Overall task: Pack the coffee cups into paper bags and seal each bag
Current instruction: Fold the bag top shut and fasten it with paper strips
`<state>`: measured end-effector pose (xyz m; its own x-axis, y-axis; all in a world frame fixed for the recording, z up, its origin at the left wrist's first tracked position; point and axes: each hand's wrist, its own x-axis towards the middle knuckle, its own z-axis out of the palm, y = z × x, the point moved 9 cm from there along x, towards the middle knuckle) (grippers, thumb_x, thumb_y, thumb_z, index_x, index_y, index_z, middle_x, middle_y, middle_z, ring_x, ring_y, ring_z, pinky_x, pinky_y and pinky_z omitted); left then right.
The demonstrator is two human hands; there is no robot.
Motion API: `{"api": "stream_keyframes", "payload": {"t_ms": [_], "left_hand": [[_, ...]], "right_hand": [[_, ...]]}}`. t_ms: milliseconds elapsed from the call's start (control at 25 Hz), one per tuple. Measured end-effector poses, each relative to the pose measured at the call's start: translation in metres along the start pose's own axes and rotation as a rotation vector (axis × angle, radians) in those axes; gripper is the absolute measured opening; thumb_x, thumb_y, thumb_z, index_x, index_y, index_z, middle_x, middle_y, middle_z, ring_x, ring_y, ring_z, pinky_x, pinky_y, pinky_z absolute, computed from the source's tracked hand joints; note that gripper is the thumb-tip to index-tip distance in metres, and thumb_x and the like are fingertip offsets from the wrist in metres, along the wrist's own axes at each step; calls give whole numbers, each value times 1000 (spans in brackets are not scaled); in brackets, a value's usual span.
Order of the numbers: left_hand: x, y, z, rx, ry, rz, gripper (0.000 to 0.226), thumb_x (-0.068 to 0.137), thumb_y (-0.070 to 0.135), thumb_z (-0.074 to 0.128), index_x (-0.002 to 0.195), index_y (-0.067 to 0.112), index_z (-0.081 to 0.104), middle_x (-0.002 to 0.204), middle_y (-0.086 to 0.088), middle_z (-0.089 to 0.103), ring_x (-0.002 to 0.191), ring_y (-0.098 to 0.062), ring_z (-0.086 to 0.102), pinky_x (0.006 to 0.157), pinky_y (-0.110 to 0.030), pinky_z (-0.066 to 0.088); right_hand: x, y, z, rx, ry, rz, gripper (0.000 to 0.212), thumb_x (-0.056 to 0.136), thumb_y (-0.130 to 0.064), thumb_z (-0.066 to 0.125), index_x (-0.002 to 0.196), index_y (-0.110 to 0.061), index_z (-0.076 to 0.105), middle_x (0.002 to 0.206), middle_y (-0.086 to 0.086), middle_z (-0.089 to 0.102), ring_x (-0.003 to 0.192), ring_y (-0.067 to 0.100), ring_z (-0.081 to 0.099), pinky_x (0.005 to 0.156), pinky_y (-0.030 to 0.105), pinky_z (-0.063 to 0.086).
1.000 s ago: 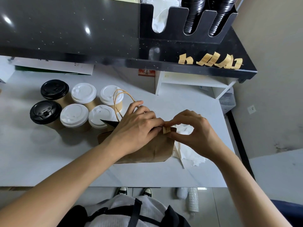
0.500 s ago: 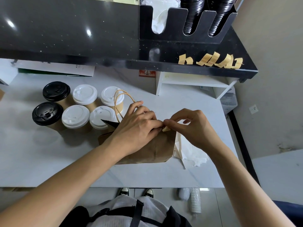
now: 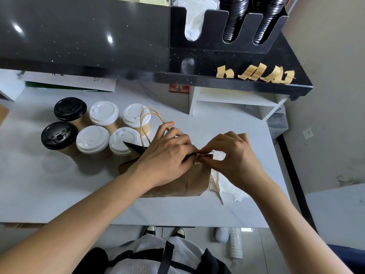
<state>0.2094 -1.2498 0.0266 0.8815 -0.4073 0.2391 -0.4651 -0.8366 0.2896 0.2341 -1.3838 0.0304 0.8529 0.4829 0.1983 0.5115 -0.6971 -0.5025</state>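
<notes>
Both arms [image 3: 85, 212] are bare, sleeveless to the frame's lower edge. A pale grey top [image 3: 150, 252] with black straps [image 3: 166, 258] shows at bottom centre, above black-and-white sneakers [image 3: 150, 231].

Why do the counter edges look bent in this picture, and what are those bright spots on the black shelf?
Head view: the wide-angle lens bows straight lines, so the white counter and black shelf curve toward the frame edges; the bright spots are lights reflected in the glossy shelf; lighting is soft, with faint shadows beside the cups and under the paper bag; nothing looks badly blurred.
</notes>
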Motion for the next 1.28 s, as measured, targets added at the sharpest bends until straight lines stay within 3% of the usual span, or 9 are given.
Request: {"api": "stream_keyframes", "payload": {"t_ms": [160, 360, 560, 800, 960, 1120, 1280], "left_hand": [[0, 2, 3, 11, -38, -6, 29, 97, 45, 59, 109, 25, 77, 97, 9, 67, 111, -19, 55, 121, -47, 18], [1, 12, -15, 37, 135, 22, 15, 93, 30, 70, 92, 17, 75, 85, 5, 70, 100, -24, 62, 116, -53, 30], [0, 24, -21, 143, 209, 148, 7, 91, 15, 69, 92, 18, 75, 77, 4, 68, 94, -28, 64, 111, -57, 36], [0, 23, -20, 149, 239, 161, 9, 95, 23, 71, 88, 17, 72, 78, 5, 68, 95, -26, 63, 111, -54, 37], [0, 24, -27, 131, 243, 159, 8, 93, 23, 74, 92, 15, 77, 90, 0, 70, 100, -28, 65, 112, -52, 39], [-24, 20, -63, 143, 430, 141, 16, 91, 16, 74, 106, 12, 74, 109, -6, 68, 109, -31, 62, 108, -46, 43], [-76, -18, -91, 99, 558, -22, 36, 87, 27, 76, 118, 14, 63, 118, -5, 67, 109, -29, 62, 100, -38, 45]], "right_hand": [[2, 0, 1, -36, -52, -15, 9, 88, -41, 78, 92, -34, 80, 92, -18, 69, 90, 15, 55, 85, 39, 34], [5, -4, -1, -26, -32, -50, 10, 86, -39, 79, 86, -30, 82, 88, -16, 70, 88, 16, 57, 82, 38, 33], [6, -6, 1, -32, -44, -63, 8, 86, -38, 80, 86, -31, 82, 91, -16, 72, 87, 16, 59, 83, 42, 36], [4, 9, 7, -2, -106, 39, 10, 84, -37, 81, 93, -34, 78, 93, -20, 66, 91, 13, 57, 92, 43, 37], [5, 11, 9, 27, -110, 60, 9, 84, -39, 81, 89, -36, 75, 91, -20, 66, 92, 8, 55, 92, 40, 36], [5, 14, 11, 47, -126, 71, 10, 83, -43, 79, 89, -40, 73, 91, -22, 66, 93, 4, 53, 92, 38, 35], [5, 15, 11, 45, -135, 80, 9, 81, -47, 76, 88, -42, 72, 92, -23, 65, 96, 3, 54, 93, 35, 34]]}}
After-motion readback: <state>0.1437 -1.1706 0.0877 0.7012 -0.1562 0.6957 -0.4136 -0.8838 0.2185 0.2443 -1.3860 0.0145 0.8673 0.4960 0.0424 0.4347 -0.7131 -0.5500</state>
